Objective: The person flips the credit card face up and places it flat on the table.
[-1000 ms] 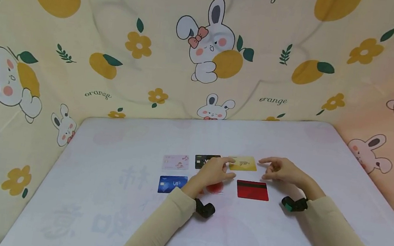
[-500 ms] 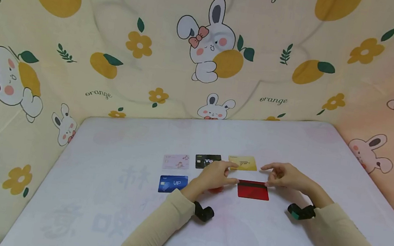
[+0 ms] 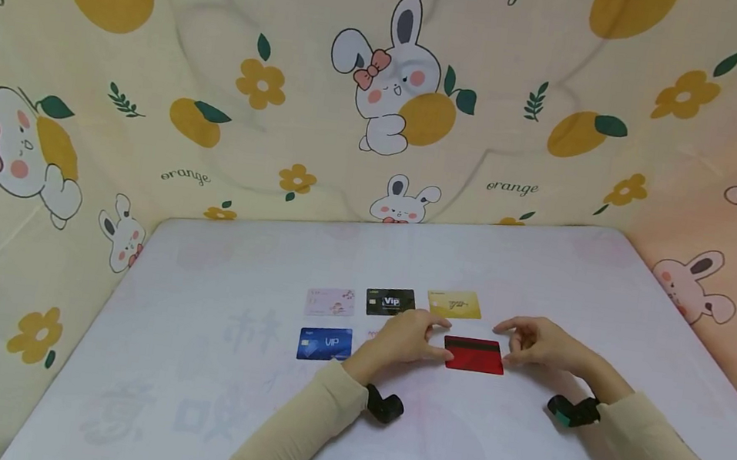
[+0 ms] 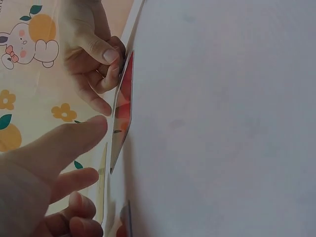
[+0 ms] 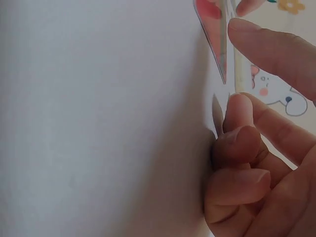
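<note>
A red card [image 3: 473, 358] with a dark stripe lies flat on the white table, between both hands. My left hand [image 3: 406, 336] is at its left side, the thumb tip right at the card's edge and the index finger reaching toward its upper corner. At the right side is my right hand [image 3: 545, 343], thumb tip close to the card's edge, index finger stretched out and the other fingers curled under. In the left wrist view the red card [image 4: 126, 89] shows edge-on between the two hands. A whitish card [image 3: 372, 334] is mostly hidden beneath the left hand.
A gold card [image 3: 454, 303], a black Vip card [image 3: 390, 301] and a pale pink card [image 3: 330, 302] form the back row. A blue VIP card [image 3: 324, 344] lies at the front left. Behind the table [image 3: 183, 361] hangs a printed cloth [image 3: 286, 9].
Both hands have come nearer to the front of the table, from beside the gold card to beside the red card. The cards keep their places, and the gold one is uncovered now.
</note>
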Available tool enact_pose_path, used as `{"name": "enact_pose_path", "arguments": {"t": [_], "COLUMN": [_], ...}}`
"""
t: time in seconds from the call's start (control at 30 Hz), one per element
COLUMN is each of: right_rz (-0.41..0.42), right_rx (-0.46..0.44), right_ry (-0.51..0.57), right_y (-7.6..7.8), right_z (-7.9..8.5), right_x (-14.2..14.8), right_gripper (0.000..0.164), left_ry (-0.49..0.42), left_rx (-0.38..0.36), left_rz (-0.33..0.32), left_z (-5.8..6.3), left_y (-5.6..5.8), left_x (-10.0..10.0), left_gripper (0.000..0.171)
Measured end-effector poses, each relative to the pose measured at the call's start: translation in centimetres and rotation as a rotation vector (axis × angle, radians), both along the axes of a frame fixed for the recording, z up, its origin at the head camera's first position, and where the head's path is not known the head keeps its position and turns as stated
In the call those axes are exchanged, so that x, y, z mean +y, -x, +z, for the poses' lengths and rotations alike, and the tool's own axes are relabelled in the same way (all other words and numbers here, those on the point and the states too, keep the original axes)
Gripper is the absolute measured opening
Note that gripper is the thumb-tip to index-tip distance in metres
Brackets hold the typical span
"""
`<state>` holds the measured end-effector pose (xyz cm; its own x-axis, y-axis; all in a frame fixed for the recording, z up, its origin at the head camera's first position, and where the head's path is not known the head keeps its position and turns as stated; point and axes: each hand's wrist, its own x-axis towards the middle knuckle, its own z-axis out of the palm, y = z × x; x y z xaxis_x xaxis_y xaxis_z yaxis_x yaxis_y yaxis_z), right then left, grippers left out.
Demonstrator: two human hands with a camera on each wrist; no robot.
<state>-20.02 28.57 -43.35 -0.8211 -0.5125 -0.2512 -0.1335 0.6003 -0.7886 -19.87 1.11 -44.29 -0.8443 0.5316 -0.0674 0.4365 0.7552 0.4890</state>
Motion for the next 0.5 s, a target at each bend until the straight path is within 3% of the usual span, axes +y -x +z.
{"name": "enact_pose_path", "arguments": {"t": [0.5], "right_rz": [-0.028], "right_rx": [0.067], "right_ry": [-0.033], "right_y": [-0.50], "right_z": [-0.48], "right_x": [-0.42], "right_gripper": [0.049], "left_ry": [0.016], "left_rx": [0.005], "left_rz": [-0.008], "left_z": [0.28], "left_y": [-0.62], "left_x": [0.31], "left_gripper": [0.049]}}
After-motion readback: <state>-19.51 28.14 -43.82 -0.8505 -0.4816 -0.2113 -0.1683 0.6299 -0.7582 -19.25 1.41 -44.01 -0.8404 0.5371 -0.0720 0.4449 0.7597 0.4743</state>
